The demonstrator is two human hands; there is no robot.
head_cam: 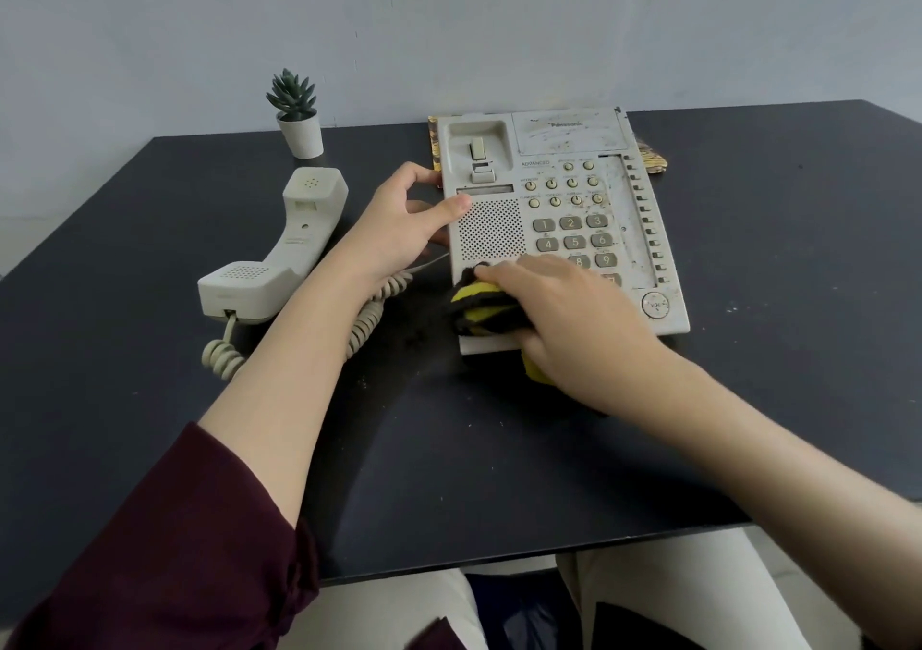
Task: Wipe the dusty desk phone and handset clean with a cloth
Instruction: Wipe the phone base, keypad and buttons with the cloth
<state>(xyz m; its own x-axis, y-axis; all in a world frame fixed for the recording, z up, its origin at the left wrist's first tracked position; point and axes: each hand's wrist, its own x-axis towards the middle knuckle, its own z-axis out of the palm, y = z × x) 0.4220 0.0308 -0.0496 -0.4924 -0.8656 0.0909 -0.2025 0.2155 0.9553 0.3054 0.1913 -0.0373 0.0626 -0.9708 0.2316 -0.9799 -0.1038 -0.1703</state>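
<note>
A dusty beige desk phone (pixel 613 190) lies flat on the dark table (pixel 149 400), its handset cradle empty. My left hand (pixel 399 227) grips the phone's left edge, thumb resting on the top beside the speaker grille. A bunched yellow-and-black cloth (pixel 476 307) is pressed onto the phone's lower left corner by my right hand (pixel 574 315), which covers the bottom keypad rows. The beige handset (pixel 284 250) lies face up on the table to the left of the phone. Its coiled cord (pixel 366 320) runs under my left forearm.
A small potted succulent (pixel 297 118) stands at the back left near the wall. A yellow patterned object (pixel 651 159) pokes out from beneath the phone's far side. Dust specks lie on the table near the phone's front. The table's near edge is just above my lap.
</note>
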